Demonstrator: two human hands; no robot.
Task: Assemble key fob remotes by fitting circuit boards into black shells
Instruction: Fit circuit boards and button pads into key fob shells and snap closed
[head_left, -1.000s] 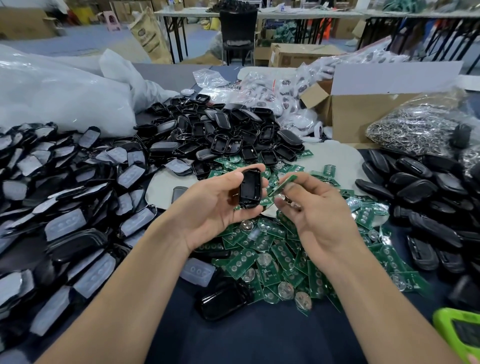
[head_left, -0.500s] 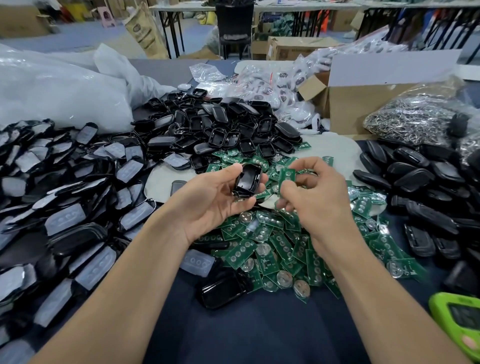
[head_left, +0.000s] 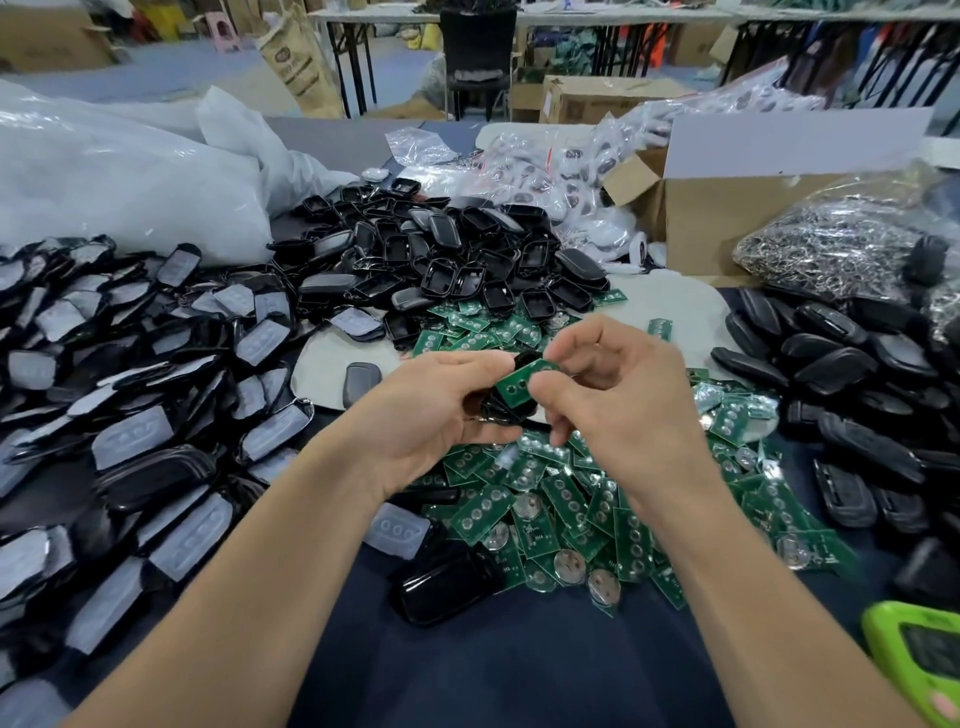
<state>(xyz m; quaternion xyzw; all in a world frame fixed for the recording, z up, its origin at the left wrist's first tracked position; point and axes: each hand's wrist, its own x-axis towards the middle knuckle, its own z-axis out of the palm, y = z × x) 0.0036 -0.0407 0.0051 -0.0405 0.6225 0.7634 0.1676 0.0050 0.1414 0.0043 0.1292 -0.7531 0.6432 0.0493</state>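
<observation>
My left hand (head_left: 431, 410) grips a black shell (head_left: 506, 408) above the table's middle, its fingers curled round it. My right hand (head_left: 618, 395) pinches a green circuit board (head_left: 522, 378) between thumb and fingers and holds it over the shell, touching it. Most of the shell is hidden behind the board and my fingers. Under both hands lies a heap of green circuit boards (head_left: 571, 499), some with round coin cells. A pile of empty black shells (head_left: 457, 260) lies further back.
Shells with grey button pads (head_left: 130, 395) cover the left. Closed black fobs (head_left: 841, 395) are stacked at the right. A cardboard box (head_left: 727, 218), a bag of metal rings (head_left: 841, 249), white plastic bags (head_left: 119, 171) and a green device (head_left: 919, 660) ring the work area.
My right hand has brought the green board from beside the shell onto it. My left hand has tilted the shell flatter and the two hands have closed together.
</observation>
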